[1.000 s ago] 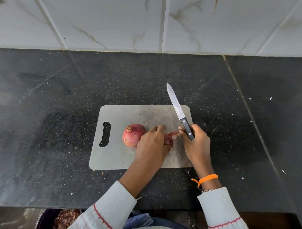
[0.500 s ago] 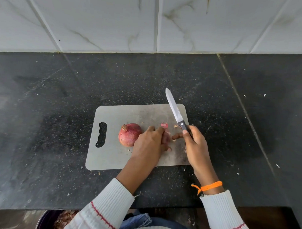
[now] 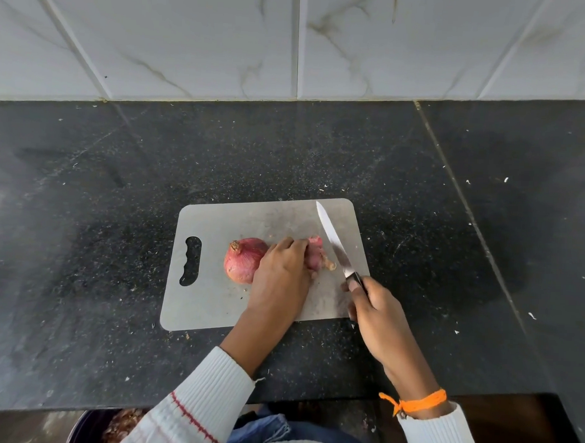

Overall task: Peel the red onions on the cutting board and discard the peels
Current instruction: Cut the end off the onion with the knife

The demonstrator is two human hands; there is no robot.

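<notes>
While left hand [image 3: 282,277] clamps second onion [image 3: 314,257] against cutting board [image 3: 215,298], right hand [image 3: 376,308] grips knife [image 3: 336,246] by handle. Since half second ago: blade dropped from above board's far edge, now lies just right of left fingertips beside onion's stem end. Whole unpeeled onion [image 3: 243,264] stays touching left hand's left side. Dark bin [image 3: 88,429] with peels below left sleeve.

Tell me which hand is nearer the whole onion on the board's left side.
Left. The left hand touches the whole onion on its right side, covering a second onion. The right hand sits farther right, gripping the knife.
</notes>
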